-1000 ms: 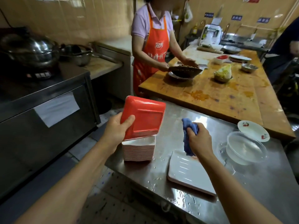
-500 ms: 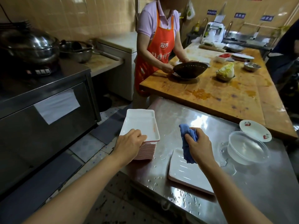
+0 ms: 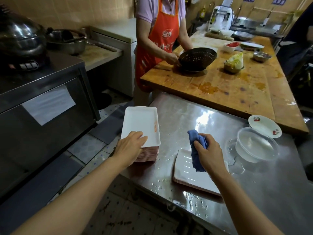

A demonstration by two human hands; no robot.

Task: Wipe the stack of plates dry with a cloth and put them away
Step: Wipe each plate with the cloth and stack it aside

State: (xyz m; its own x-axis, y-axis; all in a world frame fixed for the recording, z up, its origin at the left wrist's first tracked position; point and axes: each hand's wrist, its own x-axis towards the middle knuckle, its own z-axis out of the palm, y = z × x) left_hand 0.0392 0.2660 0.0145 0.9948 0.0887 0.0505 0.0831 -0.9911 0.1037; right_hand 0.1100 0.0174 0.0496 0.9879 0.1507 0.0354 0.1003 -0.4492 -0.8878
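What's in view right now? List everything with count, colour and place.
plate stack: one, white tops, pink edges, steel table's left corner
ridged plates: about two, white, near edge
cloth: one, blue, over ridged plates
clear container: one, right
saucer: one, white with red marks, behind container
steel table: one, wet
colander: one, dark, wooden table
left hand: on plate stack
right hand: gripping cloth

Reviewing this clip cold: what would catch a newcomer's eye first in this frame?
Probably the tall stack of plates at the steel counter's left edge, the left hand resting on its white top plate. Next, the blue cloth bunched in the right hand above a lower pile of plates. Behind, a person's orange apron stands out.
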